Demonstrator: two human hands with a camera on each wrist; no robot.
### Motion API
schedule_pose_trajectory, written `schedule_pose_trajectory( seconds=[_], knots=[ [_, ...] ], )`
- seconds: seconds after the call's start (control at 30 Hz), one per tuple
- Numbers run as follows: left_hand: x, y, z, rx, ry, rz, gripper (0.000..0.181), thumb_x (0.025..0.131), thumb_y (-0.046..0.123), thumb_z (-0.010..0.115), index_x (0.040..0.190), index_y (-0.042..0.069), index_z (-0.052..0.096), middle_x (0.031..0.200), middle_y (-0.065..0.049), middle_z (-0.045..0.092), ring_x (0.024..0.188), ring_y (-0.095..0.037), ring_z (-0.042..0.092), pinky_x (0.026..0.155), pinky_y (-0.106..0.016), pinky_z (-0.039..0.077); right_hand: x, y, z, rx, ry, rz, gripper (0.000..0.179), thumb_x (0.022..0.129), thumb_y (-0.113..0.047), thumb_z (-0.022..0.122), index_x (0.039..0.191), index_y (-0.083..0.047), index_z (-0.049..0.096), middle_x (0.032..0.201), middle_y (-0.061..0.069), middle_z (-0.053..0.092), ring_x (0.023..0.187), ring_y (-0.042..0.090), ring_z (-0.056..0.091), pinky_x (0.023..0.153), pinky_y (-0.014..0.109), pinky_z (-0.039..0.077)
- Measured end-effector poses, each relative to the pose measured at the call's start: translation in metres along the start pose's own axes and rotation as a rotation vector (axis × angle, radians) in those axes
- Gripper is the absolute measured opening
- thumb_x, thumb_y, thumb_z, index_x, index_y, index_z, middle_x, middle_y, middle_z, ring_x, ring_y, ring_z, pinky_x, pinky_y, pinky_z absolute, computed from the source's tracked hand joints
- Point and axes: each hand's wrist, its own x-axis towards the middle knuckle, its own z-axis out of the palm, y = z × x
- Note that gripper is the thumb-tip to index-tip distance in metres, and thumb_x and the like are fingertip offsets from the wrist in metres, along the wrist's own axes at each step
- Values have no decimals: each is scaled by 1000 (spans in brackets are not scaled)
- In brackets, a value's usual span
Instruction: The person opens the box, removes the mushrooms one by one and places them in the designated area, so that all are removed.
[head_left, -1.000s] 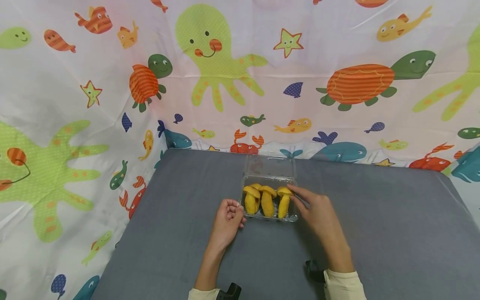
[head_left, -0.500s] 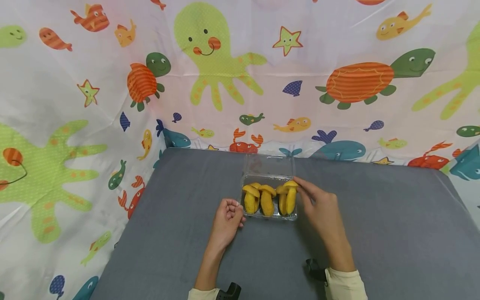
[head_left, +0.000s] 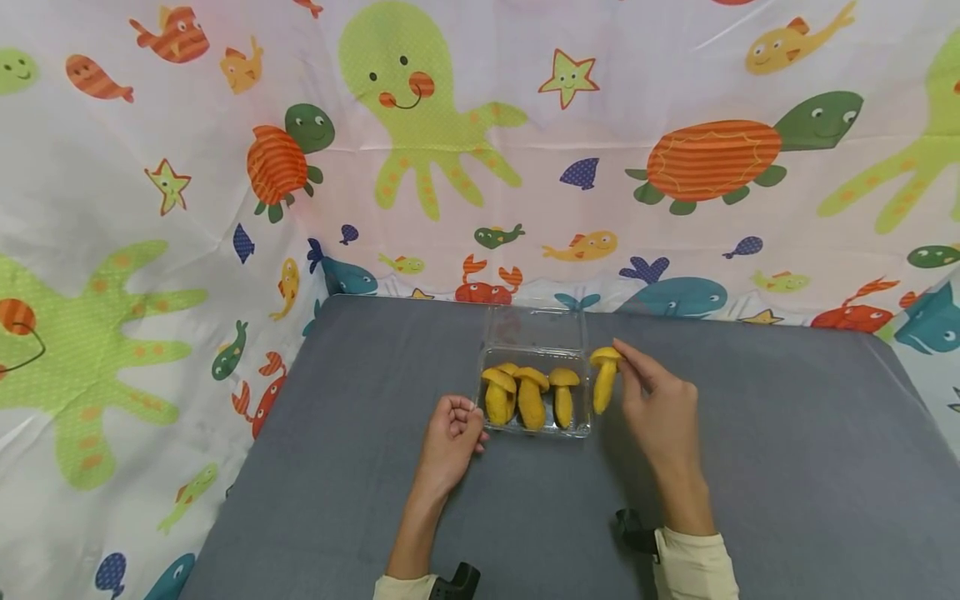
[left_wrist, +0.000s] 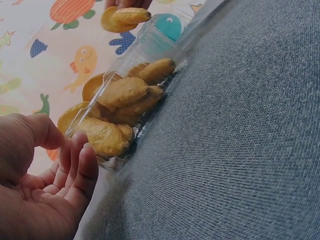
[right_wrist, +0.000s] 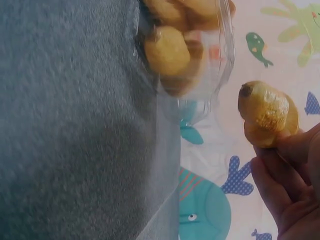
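Observation:
A yellow mushroom (head_left: 604,379) hangs cap-up just right of the clear plastic container (head_left: 583,427), its cap pinched by the fingertips of my right hand (head_left: 663,417). In the right wrist view that mushroom (right_wrist: 267,114) points its dark stem end at the camera. Several more yellow mushrooms (head_left: 532,400) lie side by side in the container, caps toward the back. My left hand (head_left: 448,442) pinches the container's near left corner between thumb and curled fingers. From the left wrist view, the mushrooms in the container (left_wrist: 122,94) show through its clear wall.
The container's clear lid (head_left: 536,329) lies folded back behind it, toward the table's far edge. Grey cloth covers the table (head_left: 787,450). A curtain (head_left: 480,100) printed with sea animals hangs behind and along the left side.
My right hand has drawn one mushroom up and to the right, out of the container and past its right wall. Another mushroom now shows where it lay. My left hand stays at the corner.

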Motion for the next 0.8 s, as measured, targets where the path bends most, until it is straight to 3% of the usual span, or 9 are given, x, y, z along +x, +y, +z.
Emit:
schedule_pose_trajectory(
  seconds=[0.23,0.37,0.43,0.53,0.63,0.8],
  knots=[
    [0,0,0,-15,2,-5,15,105,5,64,114,-1,53,91,-10,61,77,-28,70,60,-24,60,5,9,-5,-35,12,96,30,100,0,70,129,-8,76,118,14,77,104,34,76,81,48,62],
    [0,-1,0,-18,-4,-7,17,105,6,64,115,-1,53,91,-9,61,78,-29,70,61,-26,61,10,15,-6,-91,-5,107,28,101,-2,70,128,-7,76,117,15,78,102,37,77,79,53,65],
    [0,-1,0,-21,-4,-11,17,105,6,64,115,-1,53,91,-9,61,78,-30,70,62,-27,62,12,16,-6,-123,-19,93,28,101,-2,70,128,-7,77,113,16,79,86,35,78,69,49,64],
    [-1,-1,0,-28,-8,-12,18,105,7,64,115,-1,53,91,-9,61,79,-29,70,63,-28,62,17,17,-7,-173,-37,73,27,101,-2,69,126,-8,78,103,17,80,54,24,58,49,38,49],
    [-1,0,0,-29,-9,-7,19,105,7,65,116,-2,52,91,-9,61,79,-29,71,63,-28,63,22,17,-8,-208,-57,69,27,101,-1,68,125,-8,78,93,17,79,49,18,35,47,33,29],
    [0,-1,0,-22,-13,-6,18,105,7,64,116,-2,52,91,-10,61,79,-30,70,63,-28,63,29,19,-8,-243,-114,100,27,101,-2,68,126,-9,78,93,18,78,51,21,39,46,34,31]
  ],
)
